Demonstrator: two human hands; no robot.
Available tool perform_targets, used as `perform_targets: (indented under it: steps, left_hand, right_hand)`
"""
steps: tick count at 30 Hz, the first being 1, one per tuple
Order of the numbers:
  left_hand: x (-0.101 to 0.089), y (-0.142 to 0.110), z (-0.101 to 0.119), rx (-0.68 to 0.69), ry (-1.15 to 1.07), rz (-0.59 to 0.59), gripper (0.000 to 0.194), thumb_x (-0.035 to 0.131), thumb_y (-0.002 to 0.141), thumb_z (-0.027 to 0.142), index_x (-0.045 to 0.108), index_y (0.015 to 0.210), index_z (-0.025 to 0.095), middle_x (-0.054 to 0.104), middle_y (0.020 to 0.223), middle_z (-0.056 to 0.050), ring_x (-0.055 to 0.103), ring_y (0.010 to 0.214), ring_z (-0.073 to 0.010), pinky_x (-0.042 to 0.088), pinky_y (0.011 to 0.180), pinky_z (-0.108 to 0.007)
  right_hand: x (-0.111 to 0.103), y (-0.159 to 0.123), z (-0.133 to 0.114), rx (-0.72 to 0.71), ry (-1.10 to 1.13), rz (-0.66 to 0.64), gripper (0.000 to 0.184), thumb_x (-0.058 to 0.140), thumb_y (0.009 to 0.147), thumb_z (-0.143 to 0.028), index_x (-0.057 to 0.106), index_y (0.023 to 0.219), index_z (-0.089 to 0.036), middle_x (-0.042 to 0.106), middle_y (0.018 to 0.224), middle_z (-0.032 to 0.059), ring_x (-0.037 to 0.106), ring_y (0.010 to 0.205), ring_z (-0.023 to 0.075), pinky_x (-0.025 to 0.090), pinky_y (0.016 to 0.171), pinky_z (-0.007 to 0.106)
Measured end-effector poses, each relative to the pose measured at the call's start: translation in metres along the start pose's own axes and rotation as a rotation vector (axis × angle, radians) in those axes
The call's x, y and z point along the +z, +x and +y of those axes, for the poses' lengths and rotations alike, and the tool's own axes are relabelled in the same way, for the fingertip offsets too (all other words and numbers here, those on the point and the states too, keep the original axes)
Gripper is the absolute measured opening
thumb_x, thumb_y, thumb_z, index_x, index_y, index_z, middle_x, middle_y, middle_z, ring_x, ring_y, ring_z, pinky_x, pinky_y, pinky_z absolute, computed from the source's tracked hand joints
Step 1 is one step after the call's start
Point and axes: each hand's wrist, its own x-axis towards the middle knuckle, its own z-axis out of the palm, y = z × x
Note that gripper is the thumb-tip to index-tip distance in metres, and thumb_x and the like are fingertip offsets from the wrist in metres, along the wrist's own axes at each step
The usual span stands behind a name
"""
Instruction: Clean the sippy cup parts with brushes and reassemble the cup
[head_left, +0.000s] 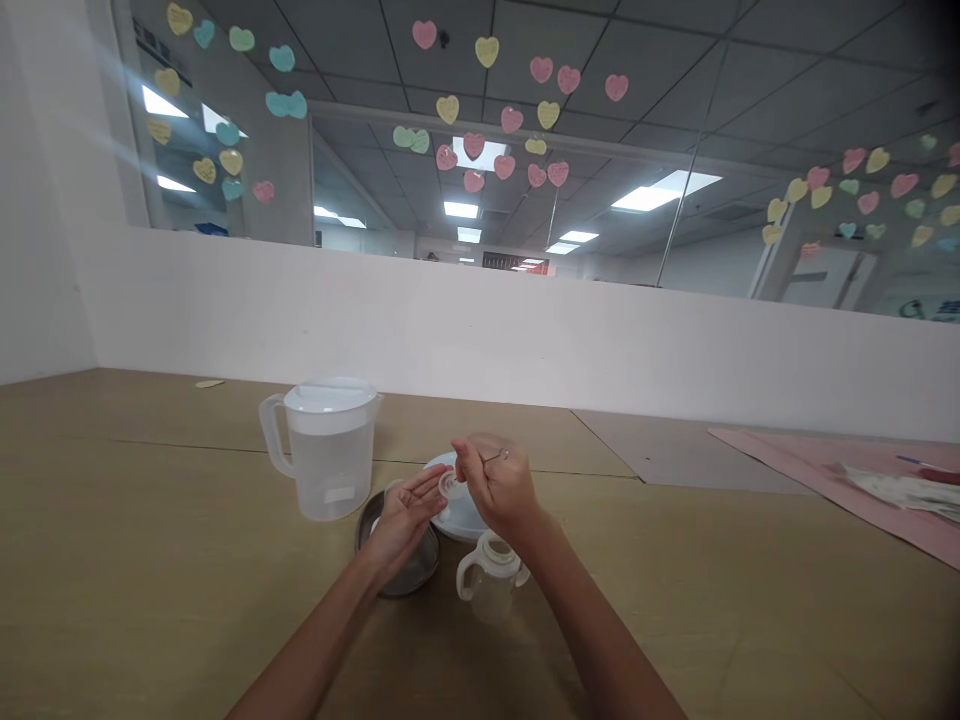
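My left hand (pixel 405 520), palm turned up, holds a small translucent white plastic ring-shaped piece (pixel 449 485) at its fingertips. Close beside it, my right hand (pixel 501 488) is closed in a fist around a thin wire tool (pixel 496 456) with a small looped end. The rest of that tool is hidden by the fingers. Below the right hand stands a clear two-handled baby bottle (pixel 493 590) with an uncovered mouth. A grey metal bowl (pixel 411 578) is partly covered by my left hand, with something white inside. Behind both hands lies a pale round plate or lid (pixel 463 520).
A lidded clear plastic pitcher (pixel 331 460) with liquid stands on the table (pixel 187 560) to the left. On the far right, a pink sheet (pixel 810 470) carries a plastic packet (pixel 900 490) and a pen. A low white wall (pixel 480 330) borders the back.
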Motion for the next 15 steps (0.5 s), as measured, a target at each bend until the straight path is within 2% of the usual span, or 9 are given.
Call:
perform_targets:
  steps: [6, 11, 15]
  left_hand:
    - [0.004, -0.002, -0.004, 0.002, 0.034, -0.003, 0.044, 0.080, 0.052, 0.014, 0.068, 0.095, 0.013, 0.070, 0.097, -0.012, 0.064, 0.086, -0.0189, 0.047, 0.079, -0.024]
    - [0.004, 0.000, -0.005, 0.011, 0.028, 0.019, 0.046, 0.080, 0.053, 0.015, 0.067, 0.097, 0.015, 0.069, 0.101, -0.011, 0.064, 0.087, -0.0177, 0.046, 0.081, -0.024]
    - [0.003, 0.001, -0.008, 0.022, 0.050, 0.032, 0.046, 0.080, 0.053, 0.017, 0.067, 0.097, 0.014, 0.067, 0.105, -0.013, 0.062, 0.093, -0.0201, 0.046, 0.082, -0.026]
  right_hand:
    - [0.007, -0.005, 0.007, -0.080, -0.007, 0.078, 0.048, 0.026, 0.096, -0.024, 0.042, 0.051, -0.019, 0.042, 0.045, -0.0010, 0.038, 0.045, 0.0088, 0.029, 0.048, 0.023]
    - [0.007, -0.006, 0.010, -0.127, -0.074, 0.072, 0.047, 0.027, 0.096, -0.023, 0.042, 0.051, -0.019, 0.042, 0.046, -0.0005, 0.038, 0.047, 0.0099, 0.027, 0.049, 0.024]
    - [0.012, -0.010, 0.014, -0.143, -0.107, 0.050, 0.047, 0.028, 0.096, -0.022, 0.042, 0.051, -0.018, 0.042, 0.045, -0.0009, 0.037, 0.046, 0.0100, 0.027, 0.049, 0.024]
